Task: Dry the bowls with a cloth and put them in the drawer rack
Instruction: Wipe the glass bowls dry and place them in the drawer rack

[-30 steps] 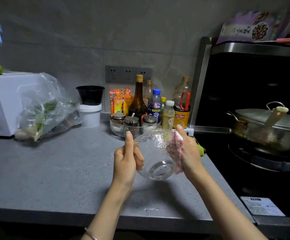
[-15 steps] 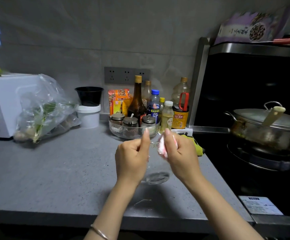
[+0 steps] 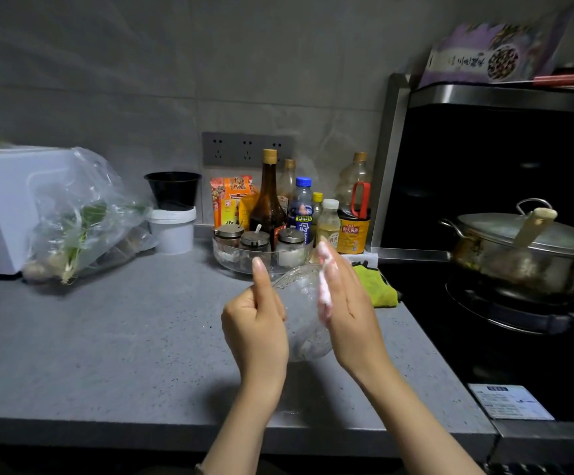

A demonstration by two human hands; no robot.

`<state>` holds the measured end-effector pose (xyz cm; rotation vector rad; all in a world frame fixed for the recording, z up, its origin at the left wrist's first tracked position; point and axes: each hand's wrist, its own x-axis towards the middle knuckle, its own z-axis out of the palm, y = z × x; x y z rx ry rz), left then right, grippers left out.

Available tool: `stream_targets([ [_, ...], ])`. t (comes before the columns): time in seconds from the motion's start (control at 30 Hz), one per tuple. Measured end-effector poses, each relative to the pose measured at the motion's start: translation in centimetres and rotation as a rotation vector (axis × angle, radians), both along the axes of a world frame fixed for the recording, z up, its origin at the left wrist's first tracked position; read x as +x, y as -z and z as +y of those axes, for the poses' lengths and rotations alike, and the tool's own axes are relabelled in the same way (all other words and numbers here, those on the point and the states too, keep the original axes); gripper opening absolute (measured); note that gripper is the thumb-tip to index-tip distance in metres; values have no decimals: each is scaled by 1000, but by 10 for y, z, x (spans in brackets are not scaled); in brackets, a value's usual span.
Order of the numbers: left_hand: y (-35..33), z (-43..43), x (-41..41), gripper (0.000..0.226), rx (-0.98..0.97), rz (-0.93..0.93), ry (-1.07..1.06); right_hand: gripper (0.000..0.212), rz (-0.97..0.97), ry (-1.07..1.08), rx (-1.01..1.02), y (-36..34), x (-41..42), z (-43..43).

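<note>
Nearest, the left grip point(image 3: 254, 323) curls round the rim of one clear glass bowl point(image 3: 301, 323), thumb upright, holding it tilted on edge above the surface point(image 3: 107, 337). Across the bowl, the right grip point(image 3: 345, 303) lies flat-fingered, pressing one pink cloth point(image 3: 325, 293) against the glass; its thumb is hidden. Glass like this is probably stiff, fairly heavy, breakable, and slippery while wet, so a pinch on the rim with a second palm bracing the wall looks the safest hold. The cloth is soft and should mould to the curve. Just beyond the right grip lies one yellow-green rag point(image 3: 378, 286). Farther past both grips, one glass tray point(image 3: 223, 258) carries three lidded jars point(image 3: 254, 240). No drawer rack shows.
</note>
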<state>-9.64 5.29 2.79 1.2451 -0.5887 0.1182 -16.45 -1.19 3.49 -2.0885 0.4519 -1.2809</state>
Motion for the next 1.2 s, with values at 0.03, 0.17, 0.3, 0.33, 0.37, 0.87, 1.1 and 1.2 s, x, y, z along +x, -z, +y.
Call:
stream_targets([
  [0.03, 0, 0, 1, 64, 4, 0, -4, 35, 3, -8, 36, 2, -1, 2],
  [0.17, 5, -3, 8, 63, 37, -39, -41, 49, 184, 179, -365, 13, 4, 16],
  [0.3, 3, -3, 8, 61, 37, -45, 3, 46, 164, 219, -504, 10, 7, 13],
  [0.33, 1, -2, 7, 62, 43, -49, 15, 44, 125, 186, -450, 8, 6, 11],
  [0.37, -1, 0, 6, 63, 43, -45, 30, 41, 79, 141, -374, 7, 5, 8],
  [0.87, 6, 15, 14, 60, -130, 111, 267, 59, -202, -1, 616, -21, -5, -7],
  [1.1, -6, 18, 33, 63, 283, -401, 244, 57, 104, 56, -30, -28, -9, -11],
  [1.2, -13, 16, 25, 62, 275, -480, 278, 50, 117, 52, -87, -28, -5, -4],
])
